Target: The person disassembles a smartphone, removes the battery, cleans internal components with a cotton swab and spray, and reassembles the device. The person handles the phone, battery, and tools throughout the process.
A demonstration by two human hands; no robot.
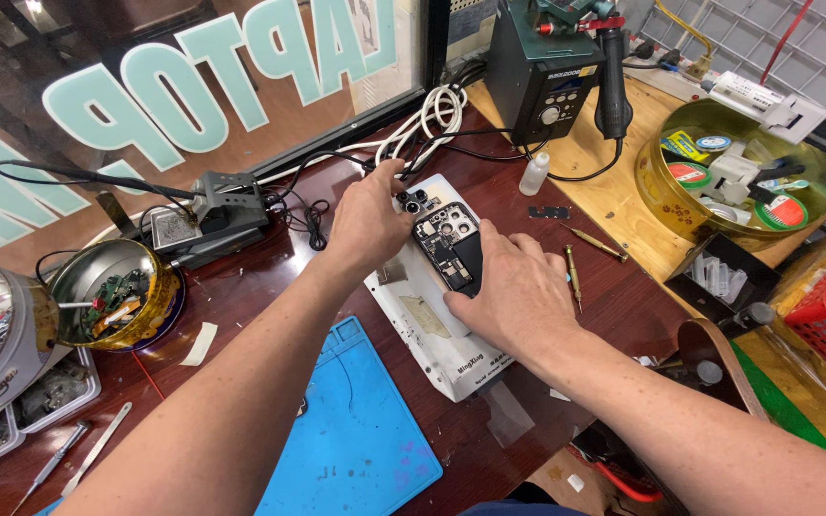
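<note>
Under both hands lies a white heating platform, a flat slab set at a slant on the dark red bench; it looks heavy and stiff enough to stay put. On it rests an opened phone, back off, its black board and camera lenses bared, lying between the 2 hands. The left hand curls over the phone's far end, fingers bent and close together, the tips pressing at the camera corner; whether they pinch anything small I cannot tell. The right hand lies flat and spread along the phone's near side, fingertips on its edge, gripping nothing. The phone looks light, rigid, yet fragile where bared; I judge the outer frame edges the safe hold, never the board. Just beyond the right fingers lie 2 brass-handled screwdrivers; below the left wrist sits a blue mat.
</note>
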